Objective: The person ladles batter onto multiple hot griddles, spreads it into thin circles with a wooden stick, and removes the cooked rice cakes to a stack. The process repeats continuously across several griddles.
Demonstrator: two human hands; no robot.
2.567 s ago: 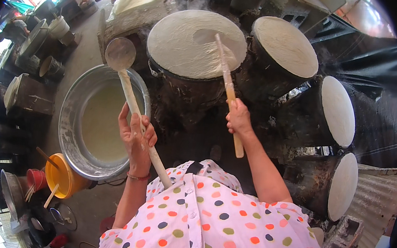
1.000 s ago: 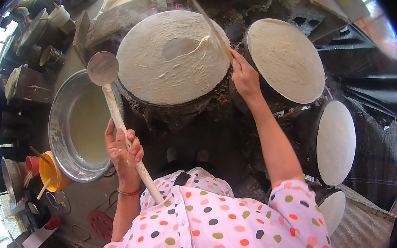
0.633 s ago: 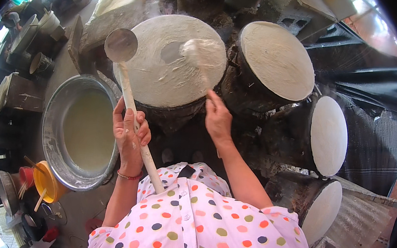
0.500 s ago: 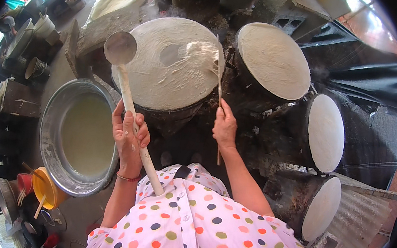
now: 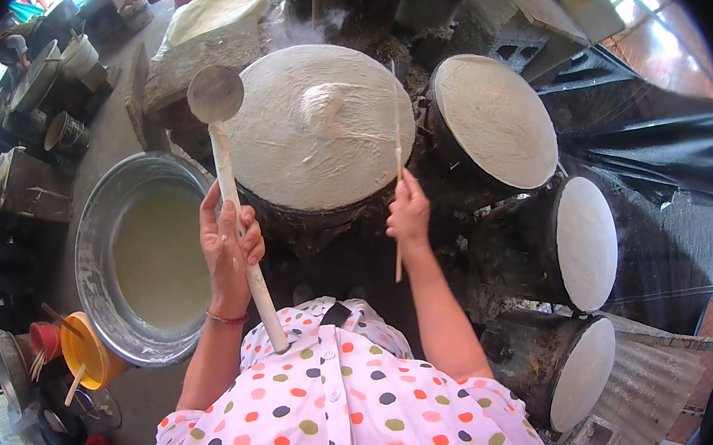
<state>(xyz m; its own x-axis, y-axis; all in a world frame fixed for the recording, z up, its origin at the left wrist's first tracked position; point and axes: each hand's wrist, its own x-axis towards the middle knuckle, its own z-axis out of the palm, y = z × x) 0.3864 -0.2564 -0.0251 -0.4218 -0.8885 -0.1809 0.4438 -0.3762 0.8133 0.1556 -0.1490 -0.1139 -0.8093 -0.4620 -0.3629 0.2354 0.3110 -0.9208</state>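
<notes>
My left hand [image 5: 230, 248] is closed round the pale, thick handle of a long ladle [image 5: 223, 154]. Its round bowl points away from me, over the left edge of a big round top [image 5: 319, 165] coated in off-white paste. In my right hand [image 5: 411, 216] is a thin stick [image 5: 399, 122], gripped near its lower part. The stick's far part lies over the right side of the coated top. A raised, rumpled patch of paste [image 5: 324, 103] sits near the middle of that top, with streaks running right from it.
A large metal basin [image 5: 91, 271] of cloudy liquid stands left of me. More drums with pale round tops line the right side: one beyond [image 5: 496, 120], two nearer [image 5: 585, 244]. A yellow bucket [image 5: 86, 354] stands at lower left. Faint steam [image 5: 313, 28] rises behind.
The rumpled paste has shifted from the right side to the middle of the round top, and the grey patch there is covered. My right hand and stick have moved slightly right; the ladle stays held.
</notes>
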